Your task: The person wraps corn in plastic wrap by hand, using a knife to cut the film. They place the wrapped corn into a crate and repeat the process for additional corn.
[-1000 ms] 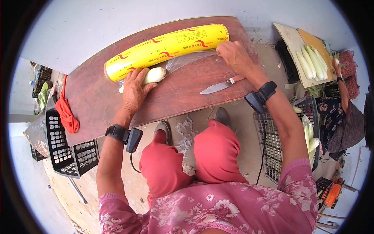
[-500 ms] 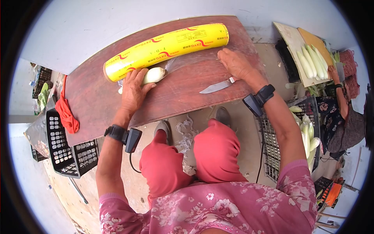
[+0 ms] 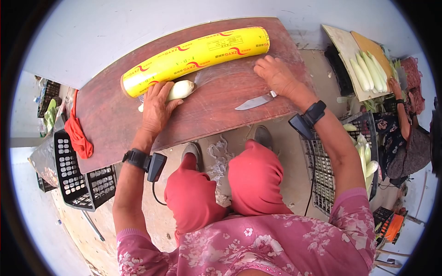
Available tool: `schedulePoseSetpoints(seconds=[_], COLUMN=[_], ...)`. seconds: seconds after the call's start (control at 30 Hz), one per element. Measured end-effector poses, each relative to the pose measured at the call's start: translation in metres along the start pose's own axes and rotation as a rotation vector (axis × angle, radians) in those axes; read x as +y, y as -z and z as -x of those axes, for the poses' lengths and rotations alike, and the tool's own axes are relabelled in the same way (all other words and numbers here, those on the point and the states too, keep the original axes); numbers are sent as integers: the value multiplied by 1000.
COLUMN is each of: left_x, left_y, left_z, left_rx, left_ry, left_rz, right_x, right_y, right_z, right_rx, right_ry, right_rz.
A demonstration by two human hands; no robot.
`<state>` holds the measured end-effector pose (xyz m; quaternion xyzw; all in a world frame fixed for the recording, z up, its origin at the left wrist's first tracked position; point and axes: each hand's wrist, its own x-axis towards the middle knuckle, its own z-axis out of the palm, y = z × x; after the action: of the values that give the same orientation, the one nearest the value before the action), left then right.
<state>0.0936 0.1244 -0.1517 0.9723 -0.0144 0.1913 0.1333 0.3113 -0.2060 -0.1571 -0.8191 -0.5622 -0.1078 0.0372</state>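
A yellow printed roll of cling film (image 3: pixel 198 55) lies along the back of the tabletop (image 3: pixel 207 110). My left hand (image 3: pixel 158 103) is closed over a pale, whitish-green long vegetable (image 3: pixel 181 90) in front of the roll's left end. Only the vegetable's tips show past the hand. A thin clear sheet of film (image 3: pixel 218 73) spreads over the table to the right of the vegetable. My right hand (image 3: pixel 277 76) has its fingers curled at the sheet's right side, below the roll's right end; its fingertips are partly hidden. A knife (image 3: pixel 255 101) lies beside the right wrist.
A red cloth (image 3: pixel 78 133) hangs at the table's left edge above a black crate (image 3: pixel 83 179). To the right stands another crate (image 3: pixel 324 179) with pale vegetables (image 3: pixel 363 156). Beyond it, another person's hand (image 3: pixel 395 86) touches a board with several similar vegetables (image 3: pixel 368 73).
My right hand has shifted slightly left, and its fingers look more bent. The left hand stays on the vegetable. The roll and knife are nearly unchanged.
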Motion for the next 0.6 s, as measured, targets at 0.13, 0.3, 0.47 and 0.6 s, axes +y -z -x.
schedulePoseSetpoints(seconds=[0.13, 0.3, 0.47, 0.6], left_x=[0, 1, 2, 2], left_y=[0, 0, 2, 2], left_z=[0, 0, 0, 0], left_rx=[-12, -13, -30, -25], left_ry=[15, 31, 43, 52], left_rz=[8, 17, 31, 23], right_x=[-6, -10, -13, -15], right_y=[-2, 1, 14, 20], right_z=[11, 27, 24, 26], right_rx=[42, 53, -132, -252], right_ry=[48, 60, 2, -74], right_rz=[41, 76, 57, 7])
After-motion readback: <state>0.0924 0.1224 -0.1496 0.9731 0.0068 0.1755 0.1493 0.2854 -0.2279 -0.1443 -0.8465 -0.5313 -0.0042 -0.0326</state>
